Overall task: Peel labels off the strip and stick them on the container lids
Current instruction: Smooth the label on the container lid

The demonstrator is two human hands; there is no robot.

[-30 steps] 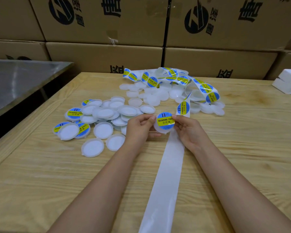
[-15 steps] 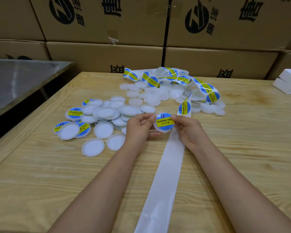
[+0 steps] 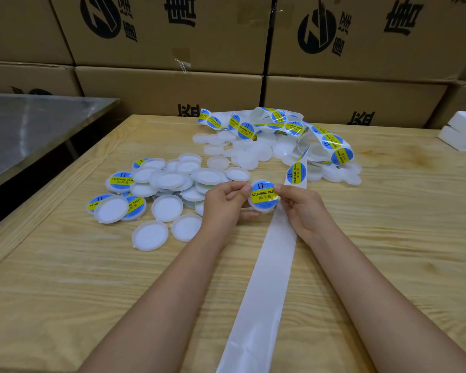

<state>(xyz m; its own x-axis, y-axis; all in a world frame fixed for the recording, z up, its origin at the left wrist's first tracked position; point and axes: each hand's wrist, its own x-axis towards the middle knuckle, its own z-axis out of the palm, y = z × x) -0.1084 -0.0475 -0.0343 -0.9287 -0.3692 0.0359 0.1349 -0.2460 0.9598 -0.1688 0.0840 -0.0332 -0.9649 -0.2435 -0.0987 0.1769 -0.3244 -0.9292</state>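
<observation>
Head view: the left hand [image 3: 223,204] and right hand [image 3: 303,208] hold one container lid [image 3: 262,209] between them just above the worktop [image 3: 388,251], fingertips pinching its opposite edges. A blue-and-yellow label [image 3: 262,195] covers the lid's top face. The step in hand appears to be seating this label flat on the lid. The label strip [image 3: 273,265] runs bare from the near edge, passes under the hands, and ends in a tangled, labelled length at the back. The next label [image 3: 296,172] sits just beyond the right hand. Labelled lids [image 3: 119,181] lie in the left pile; plain lids [image 3: 246,157] lie beneath the tangle. Next move, as judged: set this lid down, take a plain lid, then peel the next label by its edge without creasing it.
</observation>
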